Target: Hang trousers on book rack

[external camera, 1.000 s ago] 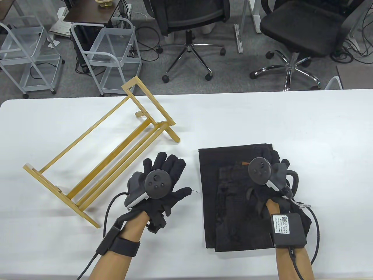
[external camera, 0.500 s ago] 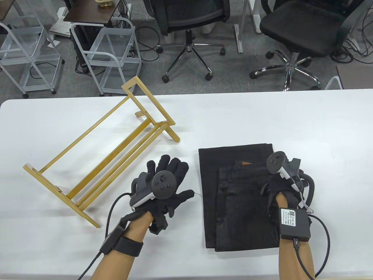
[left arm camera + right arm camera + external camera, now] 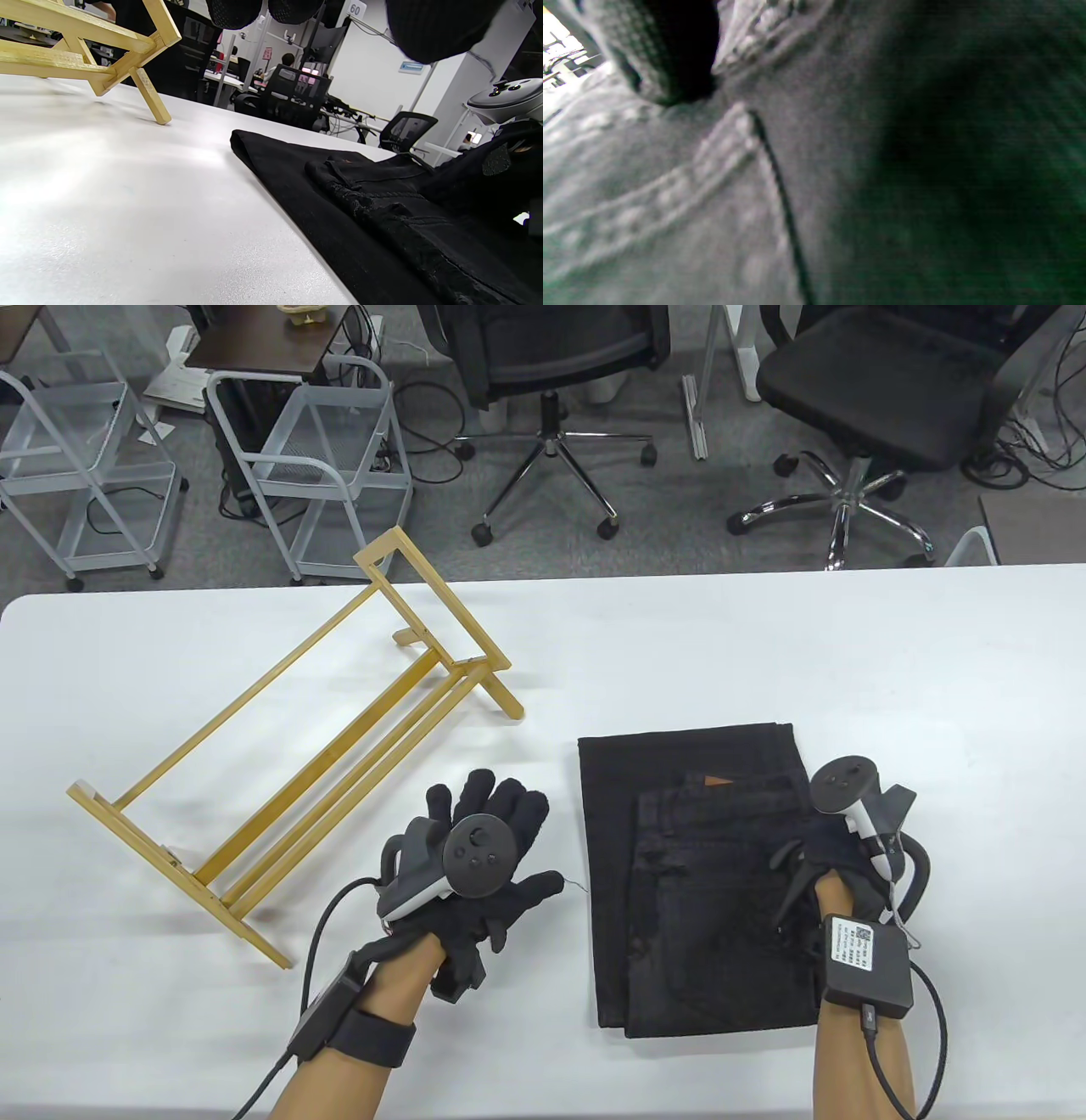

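The black trousers [image 3: 696,891] lie folded flat on the white table [image 3: 764,661], right of centre. The wooden book rack [image 3: 288,746] stands at an angle on the left. My left hand [image 3: 509,831] is open with fingers spread, low over the table between rack and trousers, touching neither. My right hand [image 3: 836,857] is tipped on its side at the trousers' right edge; its fingers are hidden. The right wrist view is filled by denim seams [image 3: 746,140], with one gloved fingertip [image 3: 670,51] against the cloth. The left wrist view shows the trousers [image 3: 360,199] and a rack foot [image 3: 148,97].
Two black office chairs [image 3: 551,356] [image 3: 882,381] and two metal carts [image 3: 314,466] stand on the floor beyond the table's far edge. Bare table lies behind the trousers and in front of both hands.
My right hand has slid right, from on top of the trousers to their right edge, and rolled onto its side. My left hand has drifted slightly right. Trousers and rack have not moved.
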A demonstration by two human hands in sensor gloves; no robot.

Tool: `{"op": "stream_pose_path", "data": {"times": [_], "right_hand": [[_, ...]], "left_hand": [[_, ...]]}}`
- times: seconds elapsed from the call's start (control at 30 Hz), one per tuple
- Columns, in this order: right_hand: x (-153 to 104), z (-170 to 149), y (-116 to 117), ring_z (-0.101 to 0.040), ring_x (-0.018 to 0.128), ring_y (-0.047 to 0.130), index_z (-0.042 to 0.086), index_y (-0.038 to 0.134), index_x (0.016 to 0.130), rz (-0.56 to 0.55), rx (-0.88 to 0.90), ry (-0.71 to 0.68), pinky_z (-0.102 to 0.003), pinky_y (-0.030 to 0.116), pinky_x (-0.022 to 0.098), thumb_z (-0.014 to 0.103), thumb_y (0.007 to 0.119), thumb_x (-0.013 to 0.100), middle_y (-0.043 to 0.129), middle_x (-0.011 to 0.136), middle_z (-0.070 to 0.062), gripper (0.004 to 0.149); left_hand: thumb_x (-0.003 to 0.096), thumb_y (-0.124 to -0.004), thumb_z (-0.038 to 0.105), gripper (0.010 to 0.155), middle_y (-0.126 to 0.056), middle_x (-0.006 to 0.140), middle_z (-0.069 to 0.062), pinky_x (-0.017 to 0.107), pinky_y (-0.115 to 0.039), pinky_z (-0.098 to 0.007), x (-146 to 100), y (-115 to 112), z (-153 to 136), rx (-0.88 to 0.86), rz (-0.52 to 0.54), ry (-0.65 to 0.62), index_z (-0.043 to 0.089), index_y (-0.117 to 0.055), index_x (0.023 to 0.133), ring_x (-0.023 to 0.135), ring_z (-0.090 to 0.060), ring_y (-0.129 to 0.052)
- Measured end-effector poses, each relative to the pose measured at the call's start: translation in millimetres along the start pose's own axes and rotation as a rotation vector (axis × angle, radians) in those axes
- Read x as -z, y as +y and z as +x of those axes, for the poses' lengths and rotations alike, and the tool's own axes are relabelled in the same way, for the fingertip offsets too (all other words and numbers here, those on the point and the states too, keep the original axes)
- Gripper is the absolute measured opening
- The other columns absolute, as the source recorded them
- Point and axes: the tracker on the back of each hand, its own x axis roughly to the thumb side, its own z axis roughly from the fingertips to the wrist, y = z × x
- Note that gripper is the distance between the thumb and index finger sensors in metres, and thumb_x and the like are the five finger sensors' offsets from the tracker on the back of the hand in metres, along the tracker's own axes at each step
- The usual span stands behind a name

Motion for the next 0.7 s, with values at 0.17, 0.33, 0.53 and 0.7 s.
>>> {"op": "stream_pose_path", "data": {"times": [0.17, 0.33, 0.53, 0.7], "right_hand": [[1, -1, 2, -0.026, 0.047, 0.094, -0.018, 0.033, 0.092, 0.045, 0.075, 0.042, -0.049, 0.085, 0.034, 0.046, 0.096, 0.025, 0.082, 0.079, -0.018, 0.112], [3, -4, 3, -0.021, 0.037, 0.096, -0.02, 0.04, 0.09, 0.075, 0.136, 0.038, -0.048, 0.087, 0.033, 0.043, 0.098, 0.023, 0.09, 0.068, -0.01, 0.109], [2, -11, 5, -0.019, 0.031, 0.092, -0.017, 0.053, 0.088, 0.191, 0.277, 0.033, -0.053, 0.084, 0.039, 0.042, 0.099, 0.024, 0.091, 0.063, -0.007, 0.098], [0, -10, 5, -0.02, 0.03, 0.089, -0.003, 0.07, 0.085, 0.256, 0.361, -0.021, -0.059, 0.077, 0.044, 0.039, 0.099, 0.027, 0.092, 0.061, -0.008, 0.077]], "left_hand": [[0.0351, -0.071, 0.066, 0.086, -0.044, 0.118, -0.006, 0.07, -0.015, -0.069, 0, -1, -1, -0.008, -0.013, 0.001, 0.025, -0.042, 0.105, 0.113, -0.04, -0.028], [0.0347, -0.071, 0.066, 0.087, -0.044, 0.118, -0.006, 0.07, -0.014, -0.069, 1, -4, 1, 0.004, -0.021, -0.001, 0.025, -0.042, 0.105, 0.113, -0.04, -0.028], [0.0348, -0.071, 0.067, 0.087, -0.044, 0.118, -0.006, 0.07, -0.014, -0.069, 0, -5, 1, 0.012, -0.031, -0.008, 0.025, -0.042, 0.105, 0.113, -0.04, -0.027], [0.0348, -0.071, 0.067, 0.087, -0.044, 0.118, -0.006, 0.07, -0.014, -0.069, -1, -5, 2, 0.012, -0.039, -0.008, 0.025, -0.042, 0.105, 0.113, -0.04, -0.027]]}}
